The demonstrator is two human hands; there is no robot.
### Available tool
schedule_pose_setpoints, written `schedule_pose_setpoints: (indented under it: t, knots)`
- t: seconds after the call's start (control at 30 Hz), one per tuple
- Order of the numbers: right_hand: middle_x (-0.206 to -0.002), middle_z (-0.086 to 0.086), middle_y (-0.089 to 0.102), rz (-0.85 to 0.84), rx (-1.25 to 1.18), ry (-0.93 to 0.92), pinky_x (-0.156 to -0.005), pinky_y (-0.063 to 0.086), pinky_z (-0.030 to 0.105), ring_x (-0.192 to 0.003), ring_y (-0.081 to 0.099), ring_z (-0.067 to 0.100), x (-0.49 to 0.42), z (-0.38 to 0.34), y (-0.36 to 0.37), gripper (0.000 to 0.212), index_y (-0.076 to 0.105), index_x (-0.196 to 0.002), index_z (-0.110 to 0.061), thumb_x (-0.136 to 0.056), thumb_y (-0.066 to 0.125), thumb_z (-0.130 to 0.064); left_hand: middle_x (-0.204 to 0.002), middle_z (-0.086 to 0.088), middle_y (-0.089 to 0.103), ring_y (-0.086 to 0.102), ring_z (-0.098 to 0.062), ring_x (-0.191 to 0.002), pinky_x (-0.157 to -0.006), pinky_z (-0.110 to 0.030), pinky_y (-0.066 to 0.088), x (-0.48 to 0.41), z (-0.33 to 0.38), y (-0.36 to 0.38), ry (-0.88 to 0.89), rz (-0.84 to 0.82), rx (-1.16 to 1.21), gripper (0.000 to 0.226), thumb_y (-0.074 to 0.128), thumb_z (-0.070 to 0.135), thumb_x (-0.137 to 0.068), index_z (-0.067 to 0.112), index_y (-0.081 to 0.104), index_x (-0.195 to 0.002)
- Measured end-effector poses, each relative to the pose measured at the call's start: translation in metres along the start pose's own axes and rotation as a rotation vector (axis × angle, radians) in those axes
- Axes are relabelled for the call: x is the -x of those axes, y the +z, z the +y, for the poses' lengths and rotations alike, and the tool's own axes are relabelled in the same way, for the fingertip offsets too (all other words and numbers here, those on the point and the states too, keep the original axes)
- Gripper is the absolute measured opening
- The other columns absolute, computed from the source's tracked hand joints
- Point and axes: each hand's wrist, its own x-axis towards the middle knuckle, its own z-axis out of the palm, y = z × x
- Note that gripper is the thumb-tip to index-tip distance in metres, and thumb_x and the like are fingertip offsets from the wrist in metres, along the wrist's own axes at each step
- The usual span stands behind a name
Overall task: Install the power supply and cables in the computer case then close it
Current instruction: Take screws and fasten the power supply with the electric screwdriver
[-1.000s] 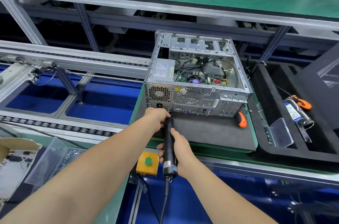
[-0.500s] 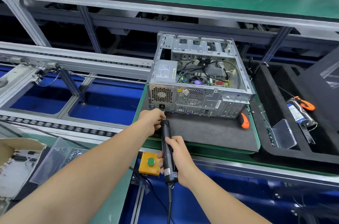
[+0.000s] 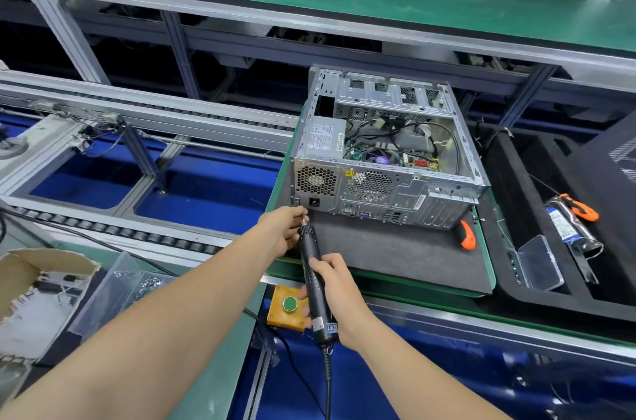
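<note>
**A:** Count it off for me. What is on the bench?

**B:** One computer case (image 3: pixel 389 158), lying on its side with the open face up, on one black mat (image 3: pixel 395 254). One power supply (image 3: pixel 323 140) sits inside, in the rear left corner against the back panel. Loose black cables (image 3: pixel 406 130) run over the board beside it.

**A:** And the back panel?

**B:** Two vents: a honeycomb grille (image 3: pixel 316 180) on the power supply and a round fan grille (image 3: pixel 369 186) just beside it.

**A:** Tools?

**B:** One electric screwdriver (image 3: pixel 315 278). One orange-handled tool (image 3: pixel 467 234) lies on the mat near the case's right rear corner. A second one, the orange-handled cutter (image 3: pixel 581 207), lies in the black foam tray (image 3: pixel 516 247), well apart from a clear plastic lid (image 3: pixel 538 263).

**A:** How are the hands set?

**B:** Both are on the screwdriver. The right hand (image 3: pixel 339 292) wraps its curled fingers round the lower barrel. The left hand (image 3: pixel 284 233) reaches out on a straight arm and pinches the metal nose. The nose is just beside the panel's lower left corner, under the power socket. I cannot tell whether a screw sits between those fingertips.

**A:** Materials?

**B:** The case is bare grey sheet metal, punched with slots and holes. The screwdriver is a slim black cylinder with a ribbed grip, and a cord hangs from its tail. The mat looks matte and felt-like. Below the right hand is one yellow button box (image 3: pixel 275 313) with a single round green button. To the left, one clear plastic bin (image 3: pixel 113 282) holds small metal screws, beside a torn cardboard box (image 3: pixel 20 278).
</note>
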Motion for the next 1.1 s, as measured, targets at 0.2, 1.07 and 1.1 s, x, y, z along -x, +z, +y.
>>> schedule_pose_setpoints:
  t: [0.2, 1.07, 1.1]
  knots:
    - [-0.077, 0.017, 0.068, 0.028, 0.026, -0.019, -0.047, 0.052, 0.035, -0.055, 0.059, 0.028, -0.004, -0.001, 0.009, 0.018, 0.048, -0.105, -0.028, -0.100, 0.059, -0.042, -0.100, -0.002, 0.075, 0.053, -0.010, -0.062, -0.045, -0.019, 0.034, 0.000, 0.002, -0.004, 0.022, 0.033, -0.022, 0.018, 0.063, 0.026, -0.100, 0.014, 0.071, -0.110]
    - [-0.068, 0.009, 0.063, 0.147, -0.004, -0.012, -0.050, 0.054, 0.036, -0.053, 0.060, 0.027, -0.025, -0.003, 0.043, 0.029, 0.061, -0.112, -0.016, -0.100, 0.063, -0.043, -0.074, -0.009, 0.075, 0.072, -0.027, -0.067, -0.054, -0.032, 0.059, 0.003, 0.027, -0.016, 0.266, 0.308, -0.229, 0.015, 0.065, 0.014, -0.085, 0.003, 0.074, -0.085]
    - [-0.069, 0.010, 0.062, 0.147, -0.016, -0.005, -0.049, 0.053, 0.036, -0.052, 0.059, 0.028, -0.025, -0.003, 0.045, 0.032, 0.060, -0.112, -0.013, -0.100, 0.064, -0.042, -0.068, -0.004, 0.071, 0.069, -0.029, -0.067, -0.051, -0.032, 0.055, 0.006, 0.034, -0.018, 0.395, 0.417, -0.269, 0.018, 0.060, 0.018, -0.086, 0.007, 0.070, -0.075]
